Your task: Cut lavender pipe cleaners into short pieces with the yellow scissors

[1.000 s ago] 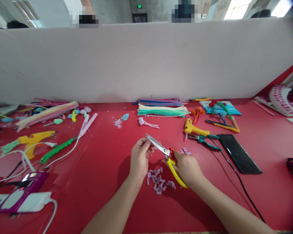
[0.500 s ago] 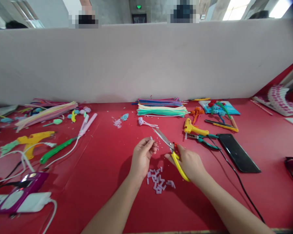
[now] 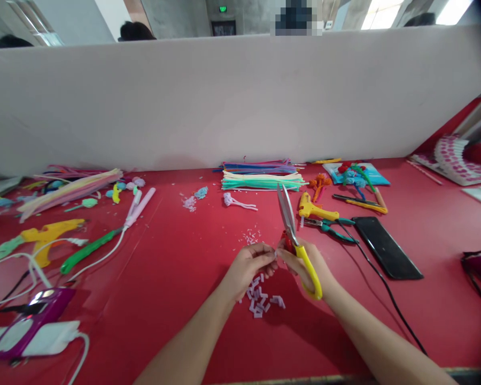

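My left hand point(image 3: 251, 268) is closed in a pinch on a small lilac piece point(image 3: 276, 255), which is mostly hidden by the fingertips. My right hand point(image 3: 309, 263) has its thumb and fingertips up against the same spot. It also grips yellow-handled scissors point(image 3: 310, 271), whose blades point up and away from me, slightly parted. Just below my hands lies a loose pile of short lilac pieces point(image 3: 258, 306). Fine lilac trimmings point(image 3: 251, 235) are scattered beyond my left hand. Farther off rests a lilac fuzzy-stem piece point(image 3: 240, 203) with a bunched head.
Bundles of pipe cleaners point(image 3: 260, 182) lie along the white partition point(image 3: 240, 101). To the right are a yellow glue gun point(image 3: 315, 208), pliers point(image 3: 332, 229), a black phone point(image 3: 387, 248) and a cable. Another glue gun point(image 3: 50, 232), a green-handled tool point(image 3: 88, 253) and a purple power strip point(image 3: 48, 310) sit left.
My right hand has swung the scissors upright and brought its fingertips to my left hand. My left hand has moved right and toward me, over the pile's far edge.
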The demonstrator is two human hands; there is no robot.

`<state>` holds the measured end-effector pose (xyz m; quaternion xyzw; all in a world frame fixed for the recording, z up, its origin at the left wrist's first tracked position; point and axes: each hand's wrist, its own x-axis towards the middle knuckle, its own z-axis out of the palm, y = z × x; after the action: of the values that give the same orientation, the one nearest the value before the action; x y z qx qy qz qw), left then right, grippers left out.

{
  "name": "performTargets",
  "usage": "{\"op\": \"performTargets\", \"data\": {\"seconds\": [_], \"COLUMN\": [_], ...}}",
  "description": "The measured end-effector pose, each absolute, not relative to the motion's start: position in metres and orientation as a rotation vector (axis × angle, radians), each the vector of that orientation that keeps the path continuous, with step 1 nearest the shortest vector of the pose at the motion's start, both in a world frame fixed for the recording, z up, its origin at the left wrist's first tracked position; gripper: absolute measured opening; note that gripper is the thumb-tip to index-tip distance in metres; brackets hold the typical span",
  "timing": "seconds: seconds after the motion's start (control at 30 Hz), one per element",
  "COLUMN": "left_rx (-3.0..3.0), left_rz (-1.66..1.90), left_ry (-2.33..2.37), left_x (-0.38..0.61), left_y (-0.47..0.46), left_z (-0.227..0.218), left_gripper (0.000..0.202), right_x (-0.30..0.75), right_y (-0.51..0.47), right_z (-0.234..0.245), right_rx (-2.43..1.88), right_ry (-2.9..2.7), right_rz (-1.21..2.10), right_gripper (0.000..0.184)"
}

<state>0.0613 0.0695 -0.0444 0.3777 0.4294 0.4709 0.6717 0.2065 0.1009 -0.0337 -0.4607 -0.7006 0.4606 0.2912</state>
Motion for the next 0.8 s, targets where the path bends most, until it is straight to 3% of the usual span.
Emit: {"op": "performTargets", "data": {"seconds": [0.27, 0.57, 0.8], "left_rx": [0.947, 0.955, 0.814], "left_rz": [1.047, 1.042, 1.327], "left_ry": [1.124, 1.098, 1.181], "left_x": [0.058, 0.063, 0.051], "left_y": [0.071, 0.070, 0.075], "left_z": [-0.042, -0.046, -0.044], "left_gripper": [0.011, 0.013, 0.013], "right_x": [0.205, 0.205, 0.211], "right_y": [0.102, 0.102, 0.105], "right_z": [-0.036, -0.039, -0.044], "right_rx": [-1.273, -1.294, -1.487], "right_ry": [-1.884, -1.939, -2.287], "right_rz": [1.217, 1.149, 0.640], "right_gripper": [0.006, 0.009, 0.027]}}
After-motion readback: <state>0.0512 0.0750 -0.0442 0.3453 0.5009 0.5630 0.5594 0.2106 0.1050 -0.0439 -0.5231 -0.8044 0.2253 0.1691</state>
